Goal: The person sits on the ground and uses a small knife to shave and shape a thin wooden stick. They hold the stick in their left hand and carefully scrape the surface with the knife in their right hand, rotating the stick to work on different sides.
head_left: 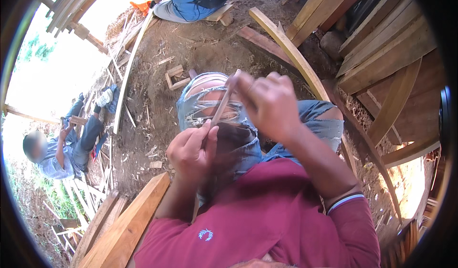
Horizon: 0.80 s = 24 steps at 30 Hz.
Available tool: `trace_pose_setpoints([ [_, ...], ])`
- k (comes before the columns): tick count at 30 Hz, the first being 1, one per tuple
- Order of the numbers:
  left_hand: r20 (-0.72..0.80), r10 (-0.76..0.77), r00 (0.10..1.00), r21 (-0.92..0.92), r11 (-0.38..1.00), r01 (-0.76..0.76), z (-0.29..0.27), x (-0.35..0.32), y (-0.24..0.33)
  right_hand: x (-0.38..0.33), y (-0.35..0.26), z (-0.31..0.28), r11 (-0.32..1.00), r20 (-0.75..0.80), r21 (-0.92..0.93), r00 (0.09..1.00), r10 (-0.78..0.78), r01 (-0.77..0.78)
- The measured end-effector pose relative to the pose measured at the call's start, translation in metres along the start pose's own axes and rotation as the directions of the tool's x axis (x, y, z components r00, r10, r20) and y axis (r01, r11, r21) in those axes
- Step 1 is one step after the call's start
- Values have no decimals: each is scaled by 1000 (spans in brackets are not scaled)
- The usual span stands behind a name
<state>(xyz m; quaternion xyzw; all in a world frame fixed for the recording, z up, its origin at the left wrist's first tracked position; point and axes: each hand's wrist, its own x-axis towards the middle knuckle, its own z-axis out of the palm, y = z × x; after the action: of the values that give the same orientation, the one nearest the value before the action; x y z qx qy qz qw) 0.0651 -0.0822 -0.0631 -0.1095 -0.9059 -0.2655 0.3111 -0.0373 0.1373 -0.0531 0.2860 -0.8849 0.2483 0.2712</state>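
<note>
A thin, narrow strip (222, 107), apparently wood, slants across the space above my ripped jeans. My left hand (190, 149) is closed round its lower end, thumb along the side. At the upper end, the fingers of my right hand (272, 103) are bent and pressed against the strip. That hand is smeared by motion, and whether it also holds something small cannot be made out. A dark patch, perhaps cloth or shadow, covers part of my lap (234, 141) beneath the strip.
A thick timber beam (129, 225) lies at my left. Ahead on the dirt is a small wooden frame (177, 77). A curved plank (291, 53) and stacked boards (386, 44) stand right. One person (191, 1) sits ahead; another (71, 149) sits left, holding a wood block.
</note>
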Motion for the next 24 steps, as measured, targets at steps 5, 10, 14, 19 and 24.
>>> trace_pose_setpoints([
  [5,-10,5,1000,14,1000,-5,-2,-1,1,-6,-4,1,995,5,72,998,-66,66],
  [10,-21,21,1000,4,1000,-21,4,-2,-5,-15,-24,1,969,-15,232,996,-89,90],
  [14,-22,-13,1000,16,1000,14,0,-2,1,-4,2,10,998,-84,54,996,-8,13],
  [19,-3,-12,1000,-17,1000,12,0,-1,-2,-13,-30,8,962,-75,243,991,-109,125],
  [24,-12,-9,1000,9,1000,9,0,-1,0,3,13,12,997,-39,-1,996,79,-79],
])
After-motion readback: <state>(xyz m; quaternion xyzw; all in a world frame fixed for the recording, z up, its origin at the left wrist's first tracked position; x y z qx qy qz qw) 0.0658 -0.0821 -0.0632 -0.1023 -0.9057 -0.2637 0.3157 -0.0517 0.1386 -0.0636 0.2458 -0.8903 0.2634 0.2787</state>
